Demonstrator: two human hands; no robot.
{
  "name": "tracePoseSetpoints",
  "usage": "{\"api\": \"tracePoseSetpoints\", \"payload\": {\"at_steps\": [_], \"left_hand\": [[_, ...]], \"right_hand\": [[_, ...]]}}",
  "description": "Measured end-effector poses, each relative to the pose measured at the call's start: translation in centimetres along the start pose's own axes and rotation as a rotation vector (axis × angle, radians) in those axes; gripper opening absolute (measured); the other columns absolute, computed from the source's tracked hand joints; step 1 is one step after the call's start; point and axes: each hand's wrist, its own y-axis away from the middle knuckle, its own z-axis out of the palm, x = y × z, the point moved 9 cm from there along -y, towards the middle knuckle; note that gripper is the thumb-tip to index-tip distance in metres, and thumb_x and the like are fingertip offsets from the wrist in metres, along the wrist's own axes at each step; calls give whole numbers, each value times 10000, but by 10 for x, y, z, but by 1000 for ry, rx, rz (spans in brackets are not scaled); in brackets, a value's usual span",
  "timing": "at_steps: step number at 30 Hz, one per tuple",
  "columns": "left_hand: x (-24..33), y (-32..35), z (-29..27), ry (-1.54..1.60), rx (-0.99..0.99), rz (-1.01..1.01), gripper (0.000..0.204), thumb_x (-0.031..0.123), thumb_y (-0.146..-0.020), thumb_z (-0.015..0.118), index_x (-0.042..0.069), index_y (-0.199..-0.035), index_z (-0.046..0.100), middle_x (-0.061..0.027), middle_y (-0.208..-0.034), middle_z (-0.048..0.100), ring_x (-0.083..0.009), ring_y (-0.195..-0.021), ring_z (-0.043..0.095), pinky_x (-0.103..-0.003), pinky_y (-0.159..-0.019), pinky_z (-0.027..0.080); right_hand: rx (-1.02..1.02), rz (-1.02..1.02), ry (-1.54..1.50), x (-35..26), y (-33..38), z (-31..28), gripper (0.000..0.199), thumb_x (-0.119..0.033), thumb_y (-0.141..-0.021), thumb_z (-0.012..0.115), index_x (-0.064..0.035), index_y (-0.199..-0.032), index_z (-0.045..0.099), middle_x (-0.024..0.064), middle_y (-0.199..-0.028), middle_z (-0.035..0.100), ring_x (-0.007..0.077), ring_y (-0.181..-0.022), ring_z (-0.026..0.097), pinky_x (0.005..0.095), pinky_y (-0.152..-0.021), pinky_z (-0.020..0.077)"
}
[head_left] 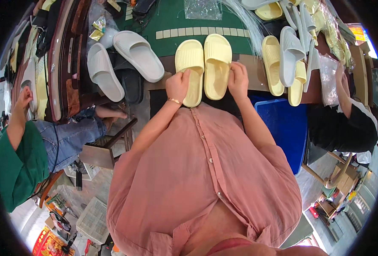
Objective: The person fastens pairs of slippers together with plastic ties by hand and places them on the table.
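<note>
Two pale yellow slide sandals lie side by side at the near edge of a green-topped table. My left hand grips the heel end of the left yellow slide. My right hand holds the outer heel edge of the right yellow slide. Both slides point away from me, soles down, touching along their inner sides.
Two white slides lie to the left on the table. More yellow and white slides are stacked to the right, near clear plastic bags. A blue bin stands at my right. One person sits at left, another at right.
</note>
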Motion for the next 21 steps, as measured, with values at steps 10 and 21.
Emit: {"api": "tracePoseSetpoints", "payload": {"at_steps": [10,21], "left_hand": [[-18,-109,-24,-175,141,-28,349,314,-826,549,-23,-905,593,-209,-860,627,-366,-819,606,-444,-734,485],[-36,-117,13,-281,-137,-319,223,204,-803,520,56,-926,634,-195,-967,629,-343,-911,612,-435,-763,507]], "right_hand": [[-225,593,149,111,-87,49,451,-455,-755,575,-19,-854,635,200,-862,633,364,-830,604,430,-722,475],[-436,652,443,91,-90,62,241,-213,-716,607,-7,-836,646,197,-895,641,364,-843,624,433,-711,510]]}}
